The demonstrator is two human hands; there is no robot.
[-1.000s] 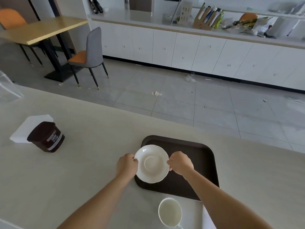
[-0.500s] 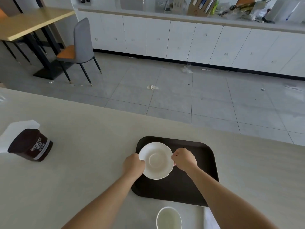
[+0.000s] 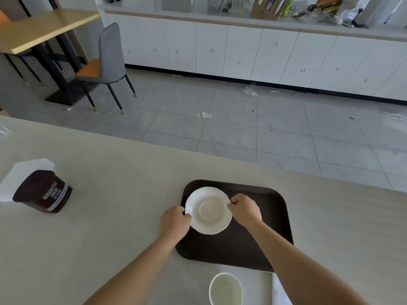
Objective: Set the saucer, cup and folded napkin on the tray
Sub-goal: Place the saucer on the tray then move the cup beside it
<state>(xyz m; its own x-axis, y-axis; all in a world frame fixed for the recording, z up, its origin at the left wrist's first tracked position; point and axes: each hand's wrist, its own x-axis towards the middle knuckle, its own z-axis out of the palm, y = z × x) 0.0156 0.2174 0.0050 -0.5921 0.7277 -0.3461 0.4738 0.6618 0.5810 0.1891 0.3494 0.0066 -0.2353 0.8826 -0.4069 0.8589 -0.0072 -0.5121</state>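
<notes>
A white saucer (image 3: 208, 210) sits over the far left part of the dark brown tray (image 3: 264, 243). My left hand (image 3: 174, 221) grips its left rim and my right hand (image 3: 245, 209) pinches its right rim. Whether the saucer rests on the tray or hovers just above it I cannot tell. A white cup (image 3: 225, 290) stands on the counter below the tray's near edge. A white napkin (image 3: 278, 293) lies to the right of the cup, mostly hidden by my right forearm.
A dark cocoa tub (image 3: 44, 192) lies tipped on the counter (image 3: 110, 205) at the left, on a white paper (image 3: 24, 170). Beyond the counter's far edge is tiled floor, a grey chair (image 3: 105, 62) and white cabinets.
Both hands have carried the saucer away from me and a little right, from the tray's near left edge to well inside its left part. The camera has shifted slightly.
</notes>
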